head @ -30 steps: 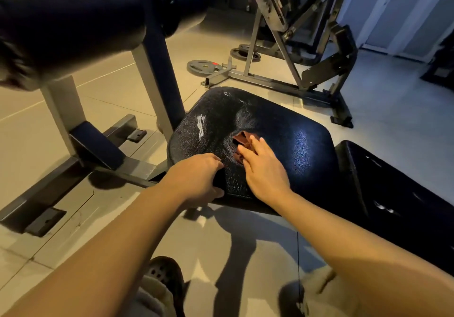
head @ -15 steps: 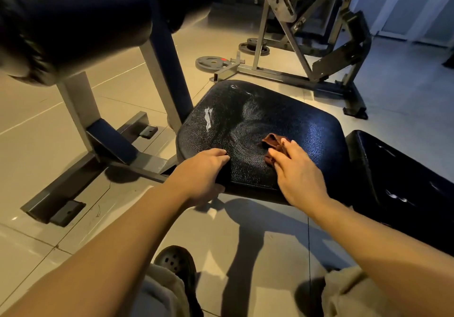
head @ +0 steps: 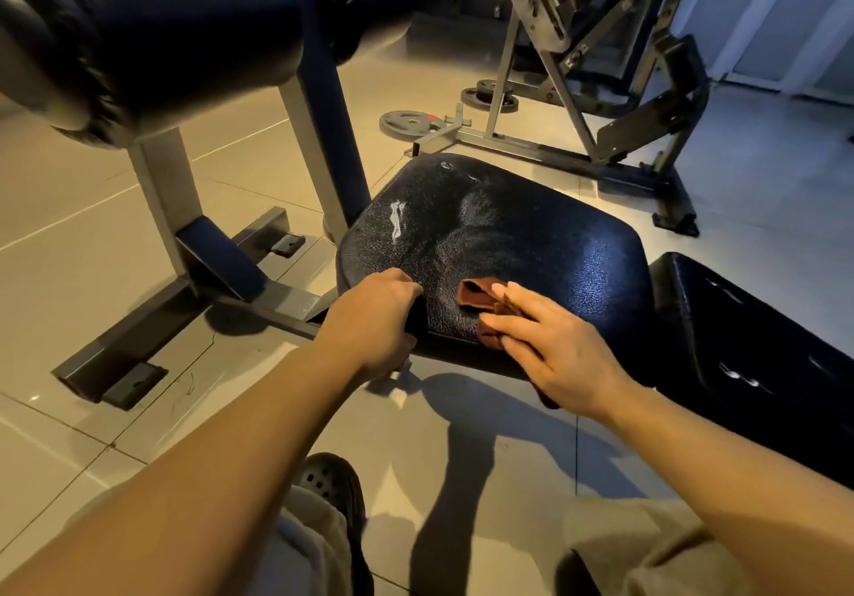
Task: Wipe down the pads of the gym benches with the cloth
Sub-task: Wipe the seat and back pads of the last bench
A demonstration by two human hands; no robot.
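A black, shiny seat pad (head: 517, 235) of a gym bench fills the middle of the head view. A small brown cloth (head: 478, 296) lies on its near part. My right hand (head: 554, 346) presses flat on the cloth with straight fingers near the pad's front edge. My left hand (head: 369, 323) grips the pad's near left corner, fingers curled over the edge. A second black pad (head: 762, 355) continues the bench to the right.
Black roller pads (head: 152, 27) on a steel frame (head: 175, 235) stand at upper left. Another machine frame (head: 600, 101) and weight plates (head: 406, 123) stand on the tiled floor behind. My shoe (head: 330, 487) and trouser legs are below.
My right hand slid the cloth from the pad's middle toward the near front edge. The left hand kept its grip on the corner. The camera shifted slightly.
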